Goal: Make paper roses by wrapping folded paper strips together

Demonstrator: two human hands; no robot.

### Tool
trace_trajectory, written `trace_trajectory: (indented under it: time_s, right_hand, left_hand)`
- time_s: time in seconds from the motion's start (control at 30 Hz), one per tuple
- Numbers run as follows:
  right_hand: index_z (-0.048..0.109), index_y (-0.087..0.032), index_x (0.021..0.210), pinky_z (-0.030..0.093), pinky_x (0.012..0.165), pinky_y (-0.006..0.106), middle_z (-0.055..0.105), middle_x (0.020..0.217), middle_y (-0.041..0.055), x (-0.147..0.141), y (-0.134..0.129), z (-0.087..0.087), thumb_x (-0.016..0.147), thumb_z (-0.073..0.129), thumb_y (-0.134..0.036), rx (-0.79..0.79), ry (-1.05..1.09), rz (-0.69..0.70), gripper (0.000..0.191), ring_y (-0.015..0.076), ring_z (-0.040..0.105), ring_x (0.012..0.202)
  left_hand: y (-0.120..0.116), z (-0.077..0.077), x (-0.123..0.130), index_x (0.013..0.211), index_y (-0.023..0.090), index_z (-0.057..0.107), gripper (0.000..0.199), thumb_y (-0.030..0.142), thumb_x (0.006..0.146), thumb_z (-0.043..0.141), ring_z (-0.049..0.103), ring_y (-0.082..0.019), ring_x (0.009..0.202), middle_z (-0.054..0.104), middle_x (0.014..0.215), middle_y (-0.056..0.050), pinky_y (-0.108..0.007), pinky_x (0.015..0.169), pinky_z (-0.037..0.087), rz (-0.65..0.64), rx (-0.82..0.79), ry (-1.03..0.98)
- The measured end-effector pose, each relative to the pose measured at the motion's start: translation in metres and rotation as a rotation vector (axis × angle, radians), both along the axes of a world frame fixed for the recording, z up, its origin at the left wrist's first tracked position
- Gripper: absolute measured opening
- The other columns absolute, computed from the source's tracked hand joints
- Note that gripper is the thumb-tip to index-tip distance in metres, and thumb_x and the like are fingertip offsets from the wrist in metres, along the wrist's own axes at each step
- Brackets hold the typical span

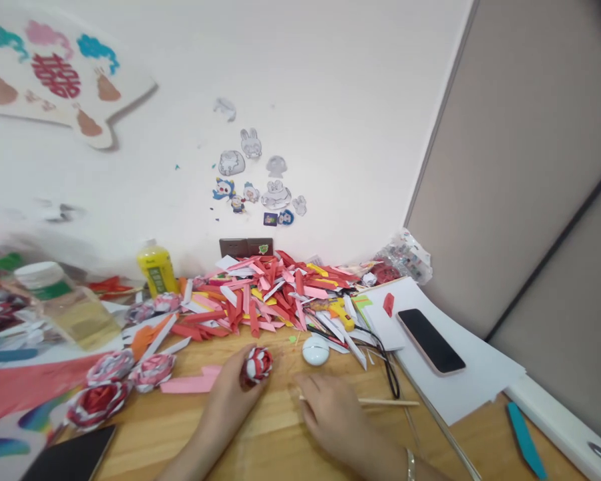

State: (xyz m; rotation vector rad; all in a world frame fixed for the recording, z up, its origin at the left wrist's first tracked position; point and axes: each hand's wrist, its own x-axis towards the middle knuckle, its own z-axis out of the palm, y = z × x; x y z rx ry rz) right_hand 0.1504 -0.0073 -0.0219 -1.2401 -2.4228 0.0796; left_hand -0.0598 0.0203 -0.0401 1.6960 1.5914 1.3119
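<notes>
Grips a red-and-white paper rose (259, 364) in the curled fingers of the left hand (228, 394), with its bloom facing up and leaning slightly toward the right hand (338, 414). Holds a thin wooden stick (388, 402) in the bent fingers of the right hand, probably pinched against the thumb, with the exact contact too blurred to tell. Runs nearly level from side to side, this stick, with a short end poking out toward the left hand and a longer end reaching rightward over the wooden worktop (275, 441). Leaves a gap between the stick's short end and the rose, with the rose to the left and a little farther from the body, off the line of the stick's long axis. Nearer to the rose: the left hand, wrapped around its base. Nearer to the stick: the right hand.

Just beyond the right fingers, a glossy white egg-shaped object (315, 351). Beside the left wrist, pink paper strips (193, 383), then more paper roses (97, 404) farther left. Behind both hands, a heap of folded paper strips (265, 294), with a yellow glue gun (341, 312) at its right edge. Farther right, a phone (432, 341) on white paper (461, 394).
</notes>
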Motion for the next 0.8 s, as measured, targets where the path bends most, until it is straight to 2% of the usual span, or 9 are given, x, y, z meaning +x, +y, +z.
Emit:
trace_trajectory:
  time_s: [0.13,0.23,0.33,0.47,0.6,0.7,0.8]
  right_hand:
    - [0.054,-0.021,0.114,0.042,0.076,0.031,0.064,0.103,0.0057,-0.005,-0.002,-0.003,0.081,0.052,-0.019,-0.06,0.068,-0.03,0.033,0.0223,0.059,0.091]
    - [0.053,-0.021,0.114,0.041,0.079,0.033,0.062,0.106,0.0061,-0.008,-0.002,-0.008,0.08,0.056,-0.024,-0.066,0.105,-0.042,0.034,0.0239,0.057,0.094]
    - [0.052,-0.02,0.113,0.041,0.077,0.033,0.061,0.107,0.0068,-0.01,-0.002,-0.013,0.08,0.057,-0.025,-0.045,0.129,-0.039,0.034,0.024,0.056,0.092]
    - [0.054,-0.02,0.107,0.04,0.074,0.032,0.06,0.1,0.0059,-0.011,-0.001,-0.013,0.081,0.055,-0.021,0.016,0.151,-0.014,0.027,0.0222,0.055,0.088]
    - [0.055,-0.019,0.099,0.039,0.069,0.03,0.059,0.092,0.0049,-0.008,0.001,-0.008,0.082,0.051,-0.015,0.1,0.201,0.02,0.018,0.0204,0.053,0.082]
    - [0.055,-0.017,0.093,0.038,0.066,0.029,0.058,0.085,0.0051,-0.004,0.004,-0.005,0.083,0.043,-0.009,0.165,0.255,0.031,0.018,0.0194,0.052,0.076]
    - [0.055,-0.016,0.095,0.039,0.065,0.029,0.06,0.084,0.0059,0.002,0.007,0.0,0.083,0.038,-0.005,0.222,0.311,0.062,0.024,0.0192,0.053,0.075]
  left_hand:
    - [-0.001,-0.001,0.003,0.1,0.018,0.058,0.044,0.025,0.058,0.071,0.062,-0.03,0.093,0.067,0.095,-0.008,-0.047,0.085,0.048,-0.018,0.02,-0.007]
    - [0.0,-0.003,0.003,0.093,0.018,0.053,0.04,0.024,0.058,0.07,0.066,-0.026,0.08,0.066,0.086,-0.006,-0.042,0.074,0.053,-0.03,0.015,-0.064]
    - [0.0,0.0,0.003,0.09,0.019,0.047,0.04,0.023,0.058,0.07,0.066,-0.023,0.075,0.064,0.082,-0.002,-0.04,0.072,0.054,-0.025,0.026,-0.132]
    - [-0.006,0.01,0.007,0.097,0.021,0.044,0.046,0.025,0.059,0.07,0.065,-0.025,0.087,0.064,0.093,-0.005,-0.041,0.079,0.052,-0.051,0.039,-0.224]
    - [-0.012,0.018,0.013,0.098,0.021,0.051,0.047,0.025,0.056,0.073,0.061,-0.028,0.101,0.066,0.104,-0.008,-0.042,0.09,0.047,-0.131,0.005,-0.289]
    - [-0.016,0.016,0.017,0.1,0.02,0.056,0.051,0.028,0.054,0.076,0.06,-0.03,0.104,0.066,0.11,-0.01,-0.043,0.09,0.047,-0.194,-0.051,-0.332]
    - [-0.021,0.011,0.021,0.113,0.02,0.053,0.065,0.034,0.054,0.078,0.059,-0.03,0.105,0.065,0.113,-0.011,-0.042,0.088,0.047,-0.288,-0.158,-0.426]
